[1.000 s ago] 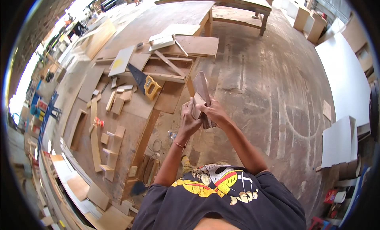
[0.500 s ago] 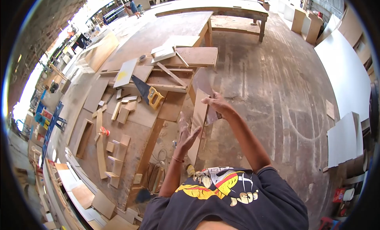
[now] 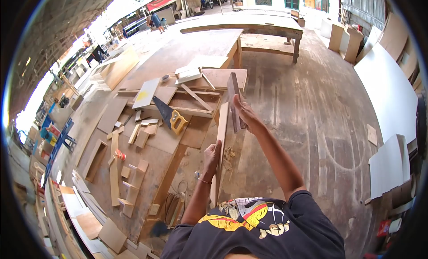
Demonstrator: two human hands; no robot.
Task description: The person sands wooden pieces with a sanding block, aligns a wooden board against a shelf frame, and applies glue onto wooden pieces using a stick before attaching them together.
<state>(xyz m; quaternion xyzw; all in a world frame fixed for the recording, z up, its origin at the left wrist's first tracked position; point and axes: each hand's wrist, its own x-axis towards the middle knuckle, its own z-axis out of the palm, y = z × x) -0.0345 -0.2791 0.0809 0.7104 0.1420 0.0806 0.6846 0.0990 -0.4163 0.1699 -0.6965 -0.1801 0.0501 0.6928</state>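
My left hand (image 3: 211,157) is closed around a long pale wooden plank (image 3: 222,125), which stands on edge and slopes down toward my shirt. In my right hand (image 3: 246,115) is a flat, dark brown board (image 3: 232,86), seen nearly edge-on beside the plank's upper end. My fingers wrap over its far side and are partly hidden. Whether the board touches the plank I cannot tell. To the left of my hands, a handsaw (image 3: 170,116) with a yellow handle lies on the workbench.
Small wooden offcuts (image 3: 141,139) and a long strip (image 3: 114,169) lie on the low bench. Beyond it stands a large table (image 3: 267,26). White panels (image 3: 383,94) lean at the right. A person (image 3: 156,20) is far off at upper left.
My left hand, open with fingers spread before, has closed on the plank. The plank has turned more edge-on and upright. The board in my right hand has also turned edge-on.
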